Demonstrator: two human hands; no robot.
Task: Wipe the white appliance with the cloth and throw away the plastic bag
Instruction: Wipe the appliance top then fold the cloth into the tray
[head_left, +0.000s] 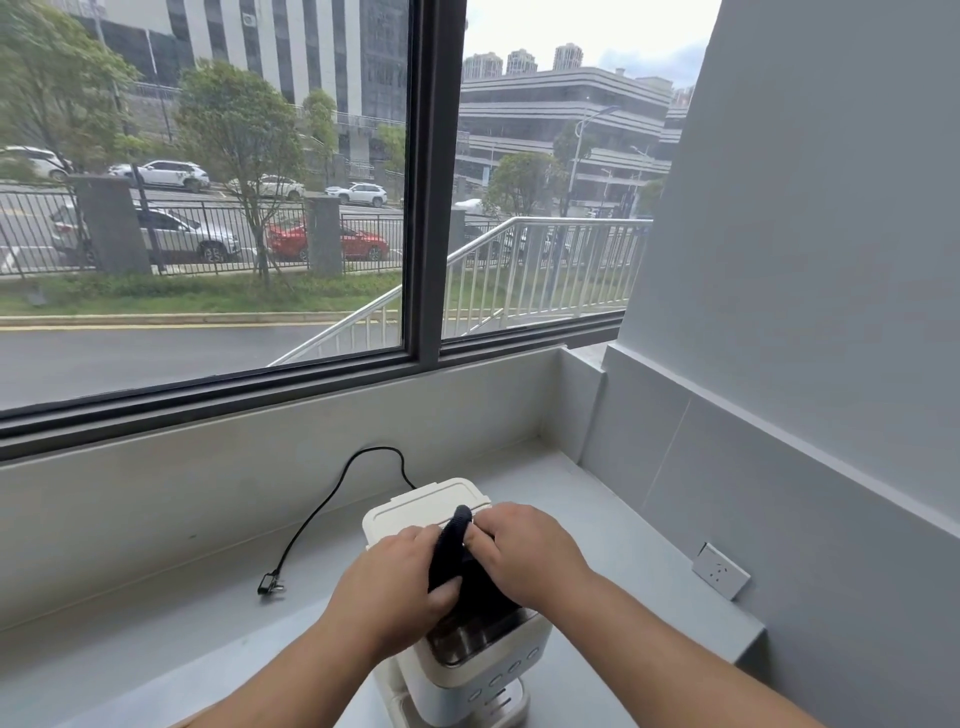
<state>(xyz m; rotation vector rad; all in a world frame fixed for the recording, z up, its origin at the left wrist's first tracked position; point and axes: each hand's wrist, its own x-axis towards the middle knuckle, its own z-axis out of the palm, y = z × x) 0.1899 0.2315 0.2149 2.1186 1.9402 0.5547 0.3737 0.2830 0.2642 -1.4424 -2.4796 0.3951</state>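
Fig.: both hands, left (402, 574) & right (524, 553), closed on dark bunched cloth (457, 556) atop white boxy appliance (415, 512); we'd press flat, wipe w/ overlapping strokes.

Dark cloth (451, 558), white appliance (415, 512)

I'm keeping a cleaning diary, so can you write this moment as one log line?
left hand: holds dark cloth | right hand: holds cloth | cloth on white appliance | cord: unplugged

Appliance (431, 512) on the counter (156, 649) — plug (270, 585) left, socket (721, 570) right.
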